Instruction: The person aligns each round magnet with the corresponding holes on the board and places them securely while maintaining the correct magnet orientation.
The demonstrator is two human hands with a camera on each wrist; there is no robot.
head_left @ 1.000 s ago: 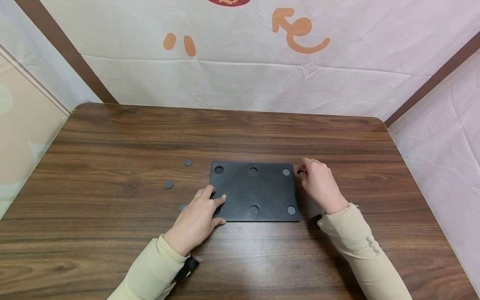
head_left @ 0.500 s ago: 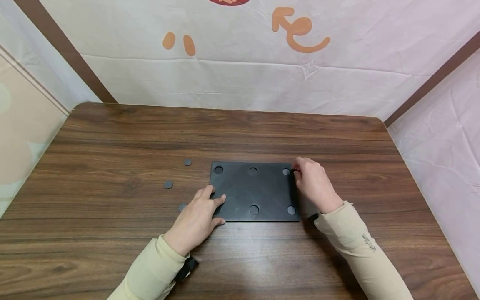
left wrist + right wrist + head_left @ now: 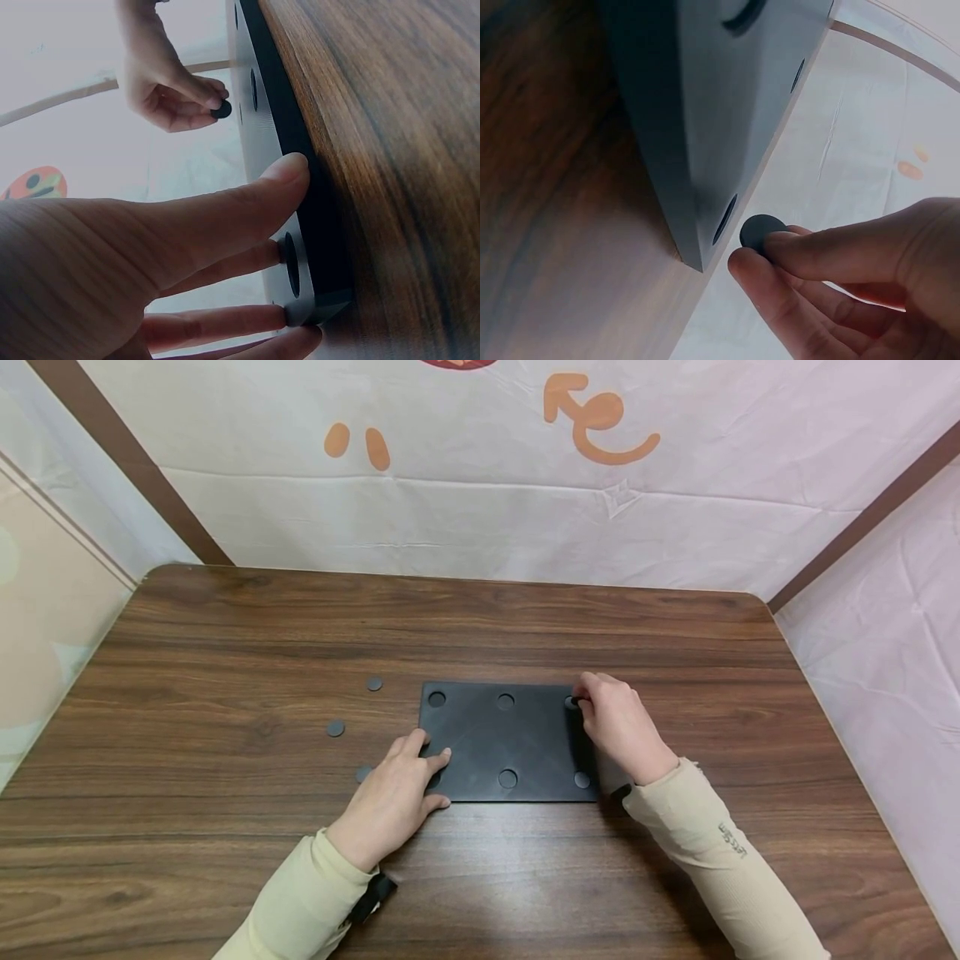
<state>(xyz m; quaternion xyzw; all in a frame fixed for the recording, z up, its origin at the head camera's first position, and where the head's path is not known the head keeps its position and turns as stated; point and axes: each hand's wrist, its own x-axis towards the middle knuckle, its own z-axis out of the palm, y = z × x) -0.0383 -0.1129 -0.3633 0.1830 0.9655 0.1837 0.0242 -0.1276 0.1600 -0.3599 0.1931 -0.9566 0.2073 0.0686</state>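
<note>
A dark rectangular board (image 3: 487, 739) with round recesses lies on the table. The left hand (image 3: 393, 793) rests on its left end, fingers spread, the thumb (image 3: 281, 184) at the front edge in the left wrist view. Above the board's far right corner, the right hand (image 3: 618, 722) pinches a small dark disc (image 3: 761, 232) between thumb and fingertips; in the right wrist view the disc is apart from the board. The far right recess (image 3: 571, 702) is partly hidden by that hand. One near left recess is mostly covered by the left hand.
Left of the board, two grey discs (image 3: 374, 684) (image 3: 335, 728) lie on the wooden table (image 3: 225, 693); a third disc (image 3: 363, 773) is partly behind the left hand. A pale printed curtain (image 3: 465, 518) hangs behind the table's far edge.
The right hand has moved left, from beside the board to over its far right corner, still pinching the disc. The left hand has stayed in place.
</note>
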